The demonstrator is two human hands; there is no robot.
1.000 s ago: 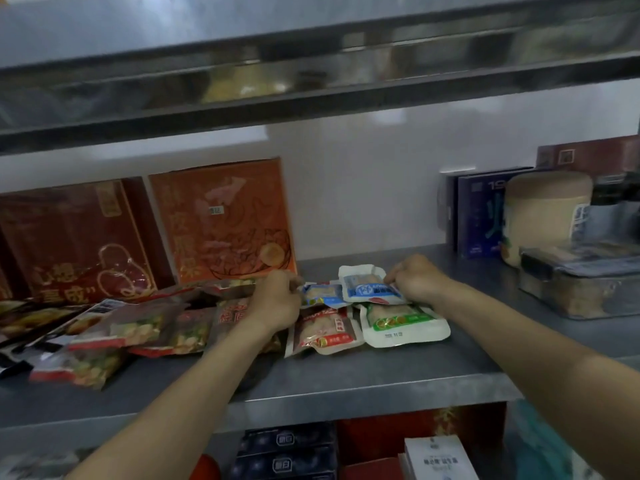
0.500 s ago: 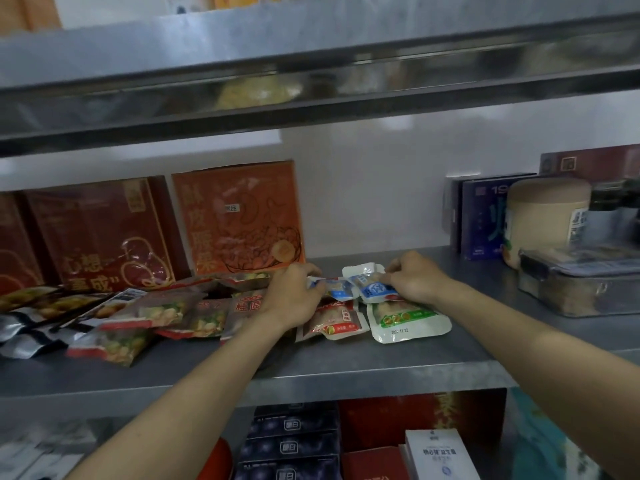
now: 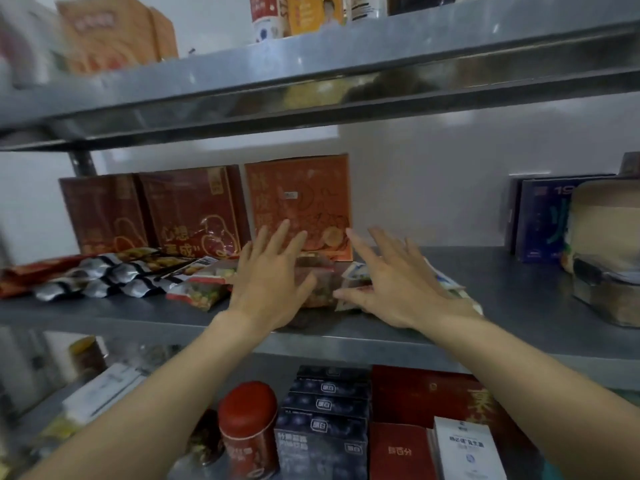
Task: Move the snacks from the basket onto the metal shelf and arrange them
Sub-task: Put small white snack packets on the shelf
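Small snack packets (image 3: 320,285) lie in a cluster on the middle metal shelf (image 3: 502,292). My left hand (image 3: 268,278) hovers over their left side with fingers spread and straight. My right hand (image 3: 398,285) is spread flat over the white and blue packets (image 3: 446,280) on the right, hiding most of them. More snack bags (image 3: 199,289) and silver-and-black pouches (image 3: 104,277) lie in a row to the left. The basket is out of view.
Red and orange gift boxes (image 3: 298,202) stand against the back wall. A blue box (image 3: 543,220), a beige jar (image 3: 606,223) and a clear container (image 3: 609,292) fill the shelf's right end. Upper shelf edge (image 3: 311,81) overhangs. Below are a red tin (image 3: 247,424) and dark boxes (image 3: 325,420).
Both hands let go of the packets they pinched and opened flat, fingers spread above the cluster. The camera moved back and tilted, showing the upper and lower shelves.
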